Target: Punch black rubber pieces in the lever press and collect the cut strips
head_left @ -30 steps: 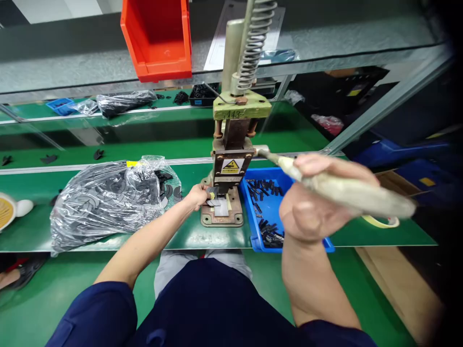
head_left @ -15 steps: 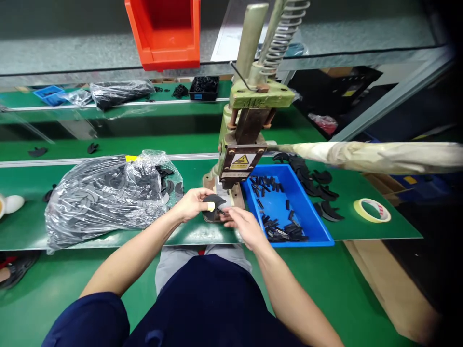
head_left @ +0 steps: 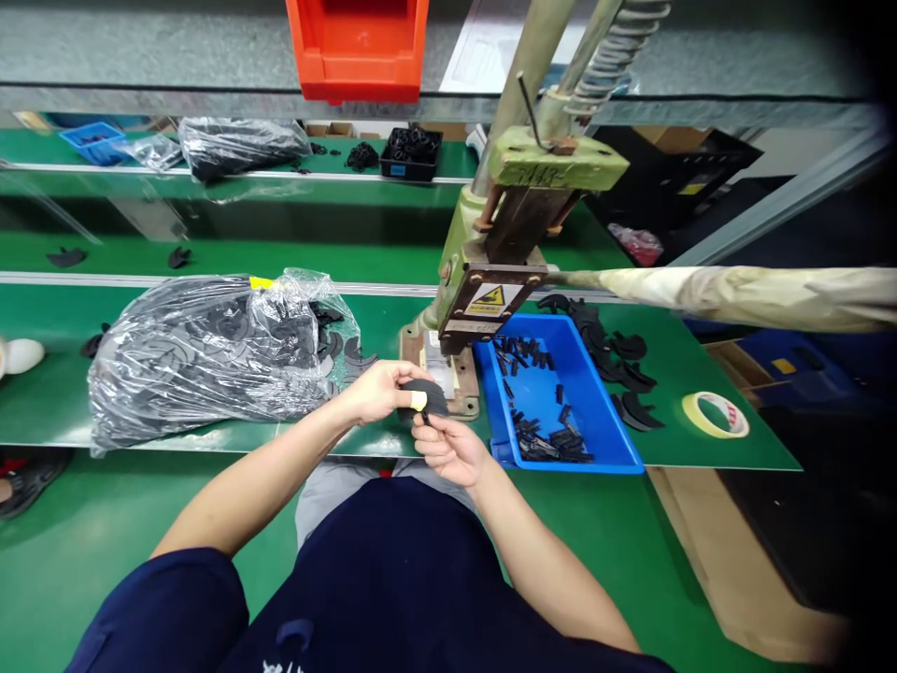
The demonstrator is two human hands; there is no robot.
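My left hand [head_left: 382, 388] is closed on a black curved rubber piece [head_left: 429, 394], thumb wrapped in yellow tape, just in front of the base of the hand press [head_left: 491, 280]. My right hand [head_left: 445, 444] sits right below it, palm up, fingers pinching a small black bit at the piece's lower edge. The press's padded lever [head_left: 735, 294] sticks out to the right, with no hand on it.
A plastic bag of black pieces [head_left: 210, 350] lies to the left. A blue tray [head_left: 603, 421] with several small black offcuts stands right of the press. Loose black pieces [head_left: 617, 360] and a tape roll [head_left: 715, 413] lie beyond it. A red bin [head_left: 357, 47] hangs above.
My right hand let go of the lever, which rose, and came down to the black piece. My left hand lifted the piece off the press base toward me.
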